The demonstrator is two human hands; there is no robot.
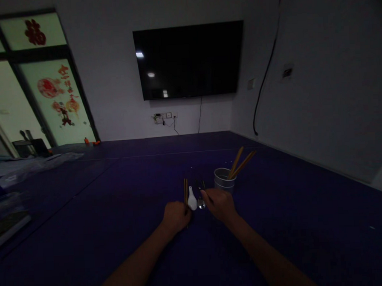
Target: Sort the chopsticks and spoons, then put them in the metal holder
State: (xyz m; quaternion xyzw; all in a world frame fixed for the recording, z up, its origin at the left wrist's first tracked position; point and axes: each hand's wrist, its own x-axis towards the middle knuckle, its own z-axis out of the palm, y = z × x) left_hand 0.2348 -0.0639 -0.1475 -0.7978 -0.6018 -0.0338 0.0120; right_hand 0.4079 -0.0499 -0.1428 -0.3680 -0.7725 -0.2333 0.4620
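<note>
My left hand (176, 216) is closed on a pair of wooden chopsticks (186, 190) lying on the dark blue table, their lower ends showing just below my fingers. Right of them lies a white soup spoon (192, 201), bowl towards me. Beside it is a shiny metal spoon (201, 204), also bowl-down the table. My right hand (220, 202) pinches a thin dark utensil (204, 185); its kind is too dim to make out. Just behind that hand stands a grey metal cup (223, 185) with more wooden chopsticks (240, 164) leaning out to the right.
The dark blue table (141, 171) reaches the far wall, under a black television (189, 60). Clear plastic wrapping (47, 163) and a dark holder (33, 147) lie at the left. A black cable (267, 70) hangs down the right wall.
</note>
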